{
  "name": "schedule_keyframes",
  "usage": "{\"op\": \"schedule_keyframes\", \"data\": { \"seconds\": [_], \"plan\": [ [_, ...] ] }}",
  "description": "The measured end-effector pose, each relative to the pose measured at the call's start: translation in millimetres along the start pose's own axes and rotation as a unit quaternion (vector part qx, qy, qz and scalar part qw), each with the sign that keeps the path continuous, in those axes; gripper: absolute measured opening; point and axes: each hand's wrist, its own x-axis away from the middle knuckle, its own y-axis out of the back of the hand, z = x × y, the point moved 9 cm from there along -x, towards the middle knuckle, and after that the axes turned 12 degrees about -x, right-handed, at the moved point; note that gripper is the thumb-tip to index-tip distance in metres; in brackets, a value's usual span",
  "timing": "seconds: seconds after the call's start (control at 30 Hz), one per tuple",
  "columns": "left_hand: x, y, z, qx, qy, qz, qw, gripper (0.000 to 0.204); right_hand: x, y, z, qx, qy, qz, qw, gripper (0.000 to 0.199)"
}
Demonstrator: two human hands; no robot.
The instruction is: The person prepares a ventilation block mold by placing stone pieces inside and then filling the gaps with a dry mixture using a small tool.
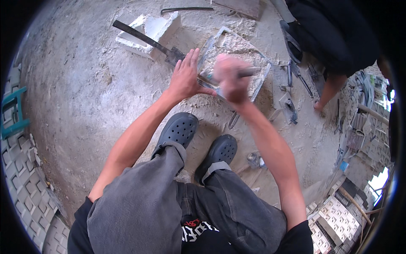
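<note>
At the far left, a teal plastic stool is seen near the rim of the view, with stacked grey blocks set nearer than it. On the dusty floor, a broken white block is placed toward the far side, and a long dark bar is laid across it, its wider end brought close to the left hand. A thin black rod is seen farther off. Below the left hand, two dark grey clogs are worn on the feet. The left hand is laid palm down at the near left edge of a shallow frame; its fingers are stretched out, the thumb is spread to the right, and nothing is gripped. The frame, in the middle far part of the scene, is filled with pale crumbly material. Over it, the right hand is blurred, its fingers curled closed around a dark handle; what is fixed to the handle cannot be told. To the right of the frame, hand tools are scattered on the floor, and beyond them a co-worker's hand is lowered to the ground. At the near right, pale patterned blocks are piled.
</note>
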Motion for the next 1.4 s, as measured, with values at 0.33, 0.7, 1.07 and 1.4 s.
{"op": "schedule_keyframes", "data": {
  "seconds": [0.33,0.7,1.07,1.4],
  "plan": [
    [6.1,4.8,7.5,0.026,0.007,-0.009,1.0,0.153,-6.0,-14.0,-1.7,0.01,-0.096,0.008,0.995,0.044],
    [-11.4,11.1,-3.4,-0.057,-0.064,0.02,0.996,0.153,-22.0,-0.9,-46.3,-0.059,-0.349,0.113,0.928,0.038],
    [-24.9,6.4,7.2,0.029,-0.06,0.084,0.994,0.155,4.1,27.0,-33.9,-0.148,-0.232,-0.136,0.952,0.044],
    [-15.8,6.6,8.5,0.197,-0.143,0.026,0.97,0.15,4.4,28.1,-7.0,-0.107,-0.118,-0.349,0.924,0.034]
  ]
}}
